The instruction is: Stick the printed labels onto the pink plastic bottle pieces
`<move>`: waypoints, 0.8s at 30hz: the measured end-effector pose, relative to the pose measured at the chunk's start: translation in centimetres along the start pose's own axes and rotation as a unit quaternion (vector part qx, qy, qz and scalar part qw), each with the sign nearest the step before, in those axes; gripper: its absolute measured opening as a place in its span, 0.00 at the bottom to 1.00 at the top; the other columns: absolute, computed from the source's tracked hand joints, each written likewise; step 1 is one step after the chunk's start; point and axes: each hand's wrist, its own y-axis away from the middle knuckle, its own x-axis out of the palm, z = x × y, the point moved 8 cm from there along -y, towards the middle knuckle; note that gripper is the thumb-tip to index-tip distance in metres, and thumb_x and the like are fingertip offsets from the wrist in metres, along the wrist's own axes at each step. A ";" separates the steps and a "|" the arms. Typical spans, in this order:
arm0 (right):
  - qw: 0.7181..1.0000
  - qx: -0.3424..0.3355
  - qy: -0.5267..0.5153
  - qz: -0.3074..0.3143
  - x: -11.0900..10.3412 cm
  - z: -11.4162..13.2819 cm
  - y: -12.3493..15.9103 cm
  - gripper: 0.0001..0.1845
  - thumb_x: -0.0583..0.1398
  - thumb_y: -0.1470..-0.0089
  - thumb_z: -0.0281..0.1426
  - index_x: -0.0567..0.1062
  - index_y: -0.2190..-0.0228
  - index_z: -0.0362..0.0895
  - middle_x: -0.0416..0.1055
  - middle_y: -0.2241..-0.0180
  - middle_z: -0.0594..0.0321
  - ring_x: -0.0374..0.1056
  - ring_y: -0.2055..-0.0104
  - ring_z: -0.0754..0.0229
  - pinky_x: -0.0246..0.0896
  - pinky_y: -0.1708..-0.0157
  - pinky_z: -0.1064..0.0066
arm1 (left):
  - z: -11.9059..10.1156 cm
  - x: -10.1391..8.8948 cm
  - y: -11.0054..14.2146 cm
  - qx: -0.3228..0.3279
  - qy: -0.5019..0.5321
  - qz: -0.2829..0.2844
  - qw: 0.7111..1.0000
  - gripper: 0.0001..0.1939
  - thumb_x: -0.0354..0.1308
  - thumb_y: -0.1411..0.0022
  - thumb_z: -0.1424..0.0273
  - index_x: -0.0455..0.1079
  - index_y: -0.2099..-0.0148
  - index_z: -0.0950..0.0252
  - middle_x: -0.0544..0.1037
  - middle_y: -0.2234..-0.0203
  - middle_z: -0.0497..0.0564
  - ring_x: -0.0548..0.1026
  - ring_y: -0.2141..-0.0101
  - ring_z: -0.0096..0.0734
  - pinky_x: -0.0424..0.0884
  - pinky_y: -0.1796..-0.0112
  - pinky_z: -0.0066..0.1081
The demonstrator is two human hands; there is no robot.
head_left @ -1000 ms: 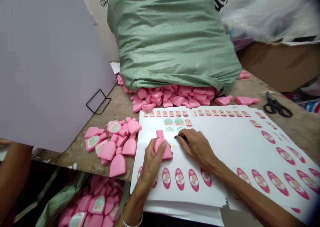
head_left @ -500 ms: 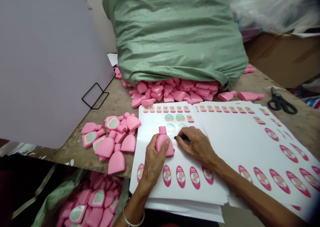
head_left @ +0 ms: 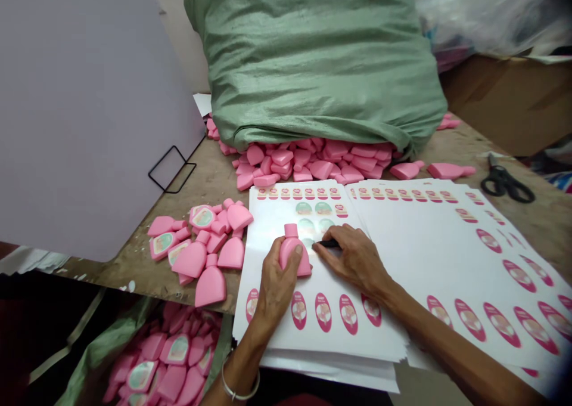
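Note:
A small pink plastic bottle (head_left: 291, 252) is upright in my left hand (head_left: 276, 279), thumb across its front, and the face turned to me carries no label. Just to the right, my right hand (head_left: 357, 256) is closed around a short black tool (head_left: 329, 244); its exact kind cannot be made out. The tool's tip points at the pale green label stickers on the sticker sheet (head_left: 313, 347), which lies under both hands. Part of that green group is hidden behind the bottle and fingers. Oval pink stickers (head_left: 323, 312) run along the sheet's lower part.
Left of the sheet lies a pile of pink bottles (head_left: 211, 287), some labelled. Below the table edge, a sack (head_left: 84, 358) holds more. A large green sack (head_left: 322, 66) stands behind a heap of bottles. More sticker sheets (head_left: 402, 263) and black scissors (head_left: 507, 185) are at right.
The view has shifted slightly. My right hand has moved very little, with the black tool still over the green stickers; my left hand keeps its hold on the bottle.

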 end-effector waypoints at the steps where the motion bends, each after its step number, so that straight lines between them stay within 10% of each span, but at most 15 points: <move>1: 1.000 -0.007 -0.003 -0.008 -0.1 0.1 0.0 0.10 0.57 0.47 0.37 0.69 0.74 0.45 0.69 0.76 0.62 0.61 0.73 0.60 0.53 0.68 0.67 | 0.2 0.1 0.0 -0.012 0.020 0.007 1.000 0.17 0.55 0.40 0.57 0.70 0.56 0.64 0.73 0.68 0.50 0.72 0.69 0.30 0.72 0.67 0.28; 11: 0.954 0.152 -0.259 -0.019 -3.0 0.1 0.2 0.15 0.60 0.49 0.45 0.72 0.74 0.45 0.69 0.77 0.65 0.61 0.76 0.63 0.57 0.75 0.71 | 2.3 -0.1 0.6 -0.123 0.242 -0.008 0.962 0.33 0.49 0.43 0.45 0.68 0.51 0.70 0.76 0.66 0.57 0.77 0.71 0.34 0.75 0.70 0.31; 24: 0.953 0.109 -0.281 0.025 -2.7 4.6 0.6 0.14 0.61 0.49 0.43 0.80 0.68 0.47 0.77 0.70 0.62 0.66 0.73 0.61 0.62 0.72 0.68 | 0.3 0.4 2.0 -0.127 0.329 0.044 0.935 0.27 0.44 0.35 0.51 0.67 0.50 0.69 0.77 0.61 0.56 0.78 0.66 0.35 0.78 0.70 0.31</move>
